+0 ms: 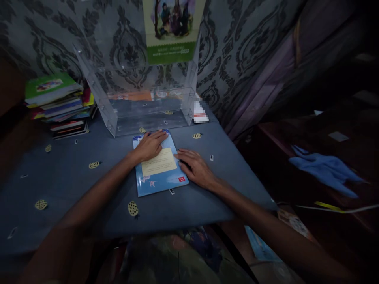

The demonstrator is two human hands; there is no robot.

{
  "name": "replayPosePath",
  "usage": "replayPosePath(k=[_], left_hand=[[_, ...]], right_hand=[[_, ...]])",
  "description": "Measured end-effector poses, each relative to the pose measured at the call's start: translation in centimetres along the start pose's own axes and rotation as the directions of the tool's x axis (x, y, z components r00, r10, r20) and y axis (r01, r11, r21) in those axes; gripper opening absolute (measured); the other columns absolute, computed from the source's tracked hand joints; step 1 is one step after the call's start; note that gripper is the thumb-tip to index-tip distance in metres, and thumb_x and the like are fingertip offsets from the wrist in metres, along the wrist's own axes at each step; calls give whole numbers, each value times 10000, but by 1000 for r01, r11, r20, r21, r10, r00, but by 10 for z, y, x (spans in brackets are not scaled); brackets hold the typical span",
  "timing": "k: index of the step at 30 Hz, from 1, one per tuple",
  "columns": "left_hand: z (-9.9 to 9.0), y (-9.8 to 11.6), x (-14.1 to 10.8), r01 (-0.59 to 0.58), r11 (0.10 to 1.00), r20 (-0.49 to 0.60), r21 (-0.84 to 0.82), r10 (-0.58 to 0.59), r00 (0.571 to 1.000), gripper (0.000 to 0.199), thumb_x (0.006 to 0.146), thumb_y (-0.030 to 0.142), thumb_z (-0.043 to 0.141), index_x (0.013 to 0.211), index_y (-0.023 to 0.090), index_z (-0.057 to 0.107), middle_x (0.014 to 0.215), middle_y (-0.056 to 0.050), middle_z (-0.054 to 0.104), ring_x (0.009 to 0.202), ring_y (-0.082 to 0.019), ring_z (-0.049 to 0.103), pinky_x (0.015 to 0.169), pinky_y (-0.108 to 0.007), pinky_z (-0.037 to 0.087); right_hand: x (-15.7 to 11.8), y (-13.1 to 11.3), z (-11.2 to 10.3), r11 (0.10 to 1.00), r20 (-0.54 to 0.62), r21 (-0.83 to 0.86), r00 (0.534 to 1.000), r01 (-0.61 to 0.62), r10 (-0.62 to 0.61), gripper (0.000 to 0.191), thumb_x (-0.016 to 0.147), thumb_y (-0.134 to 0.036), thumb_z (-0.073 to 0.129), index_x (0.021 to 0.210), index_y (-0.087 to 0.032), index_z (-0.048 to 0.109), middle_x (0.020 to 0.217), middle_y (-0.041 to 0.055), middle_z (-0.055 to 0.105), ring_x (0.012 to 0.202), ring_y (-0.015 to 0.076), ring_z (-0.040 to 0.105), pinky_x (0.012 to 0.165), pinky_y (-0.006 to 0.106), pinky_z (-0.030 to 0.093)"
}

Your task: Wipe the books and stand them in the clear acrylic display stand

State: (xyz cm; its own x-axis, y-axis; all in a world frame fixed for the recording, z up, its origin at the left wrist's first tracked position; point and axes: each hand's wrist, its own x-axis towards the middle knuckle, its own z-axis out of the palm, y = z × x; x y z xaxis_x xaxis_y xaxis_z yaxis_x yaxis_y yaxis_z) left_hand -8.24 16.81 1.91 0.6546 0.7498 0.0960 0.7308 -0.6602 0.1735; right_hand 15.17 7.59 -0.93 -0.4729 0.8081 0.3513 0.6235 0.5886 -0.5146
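Observation:
A light blue book (161, 185) with a cream text panel and a small red logo lies closed on the table. My left hand (151, 146) rests on its upper part, fingers stretched out over the cover. Against the book's right edge is my right hand (195, 167), with its fingers extended and the fingertips touching the edge. Behind the book stands a clear acrylic rack (118, 124). In it, or against its upper part, a green and cream book (171, 51) with a picture of figures stands upright.
A stack of books (59, 102) sits at the table's back left. Beside the rack's right side is a white item (201, 112), partly blurred. Patterned cloth covers the table (112, 205). On a dark surface at right lies a blue cloth (325, 167). Books (262, 244) lie low at the right.

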Motion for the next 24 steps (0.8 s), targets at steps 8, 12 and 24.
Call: replayPosePath(k=[8, 12, 24], left_hand=[[6, 2, 16, -30, 1000, -53, -11, 29, 998, 556, 876, 107, 419, 1419, 150, 532, 1514, -123, 522, 1405, -235, 477, 1164, -474, 356], [9, 7, 11, -43, 998, -82, 53, 47, 996, 540, 884, 89, 444, 1406, 185, 542, 1496, -117, 543, 1392, -248, 491, 1189, -521, 311], [10, 4, 8, -92, 995, -83, 30, 94, 992, 527, 885, 63, 410, 1380, 183, 547, 1503, -104, 538, 1391, -233, 496, 1136, -462, 396]], right_hand=[[3, 1, 2, 999, 16, -46, 1000, 20, -20, 385, 986, -268, 474, 1330, -192, 631, 1428, 159, 598, 1303, 304, 566, 1089, 566, 448], [9, 4, 3, 999, 15, -37, 999, 34, -33, 373, 973, -261, 500, 1311, -194, 643, 1405, 155, 619, 1281, 298, 585, 1077, 561, 455], [12, 10, 2, 999, 18, 0, 999, 51, -51, 355, 975, -260, 515, 1298, -199, 649, 1380, 147, 636, 1271, 290, 597, 1079, 551, 467]])
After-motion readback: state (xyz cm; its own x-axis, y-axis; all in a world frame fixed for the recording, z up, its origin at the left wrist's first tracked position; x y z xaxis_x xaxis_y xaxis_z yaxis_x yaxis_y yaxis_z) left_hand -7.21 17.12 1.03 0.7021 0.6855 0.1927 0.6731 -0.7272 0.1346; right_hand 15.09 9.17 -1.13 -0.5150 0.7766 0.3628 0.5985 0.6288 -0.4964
